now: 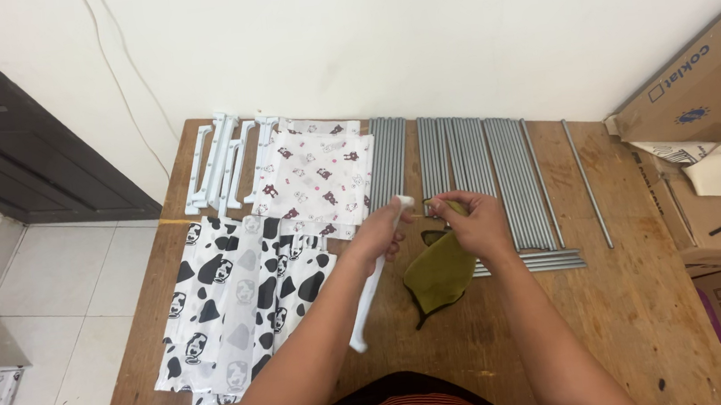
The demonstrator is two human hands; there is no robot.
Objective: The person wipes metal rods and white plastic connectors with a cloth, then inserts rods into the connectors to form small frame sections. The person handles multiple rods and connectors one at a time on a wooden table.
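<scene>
My left hand [381, 230] grips a long white plastic bar [371, 298] near its upper end; the bar slants down toward me over the wooden table [633, 291]. My right hand [473, 221] is closed on an olive-green cloth [440, 276], pinching its top beside the bar's tip. The cloth hangs down onto the table between my forearms. The two hands almost touch at the middle of the table.
Rows of grey metal rods [481, 173] lie behind my hands, one single rod [586, 181] further right. Cow-print fabric pieces [234, 303] and white patterned fabric [316, 176] lie left, with white plastic frames [220, 159] at the back left. Cardboard boxes [718, 159] stand right.
</scene>
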